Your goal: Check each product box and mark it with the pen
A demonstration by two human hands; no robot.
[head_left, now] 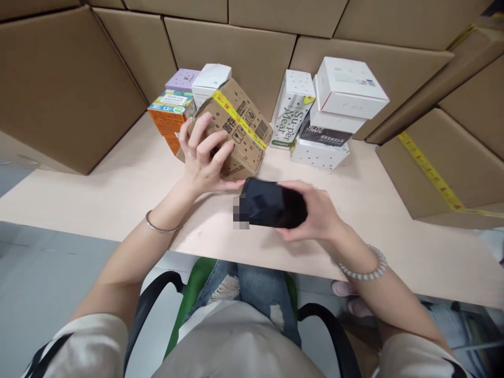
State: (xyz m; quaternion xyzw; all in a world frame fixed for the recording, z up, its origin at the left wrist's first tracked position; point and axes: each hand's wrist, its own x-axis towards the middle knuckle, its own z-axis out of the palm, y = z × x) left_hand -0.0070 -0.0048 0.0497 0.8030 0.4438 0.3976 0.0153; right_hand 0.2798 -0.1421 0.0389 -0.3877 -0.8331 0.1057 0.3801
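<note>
In the head view, the left hand [201, 160] is near the centre of the frame, its fingers spread over the brown carton [252, 128] with yellow tape. This carton is tilted; I cannot tell if the hand grips it firmly. Just right of the centre, the right hand [321, 212] pinches a black object [271, 202] between thumb and fingers, above the pale tabletop [220, 239]. An orange box [167, 123] stands in the upper left, and a "Super Meal" box [291, 107] in the upper right, beside stacked white boxes [350, 86].
</note>
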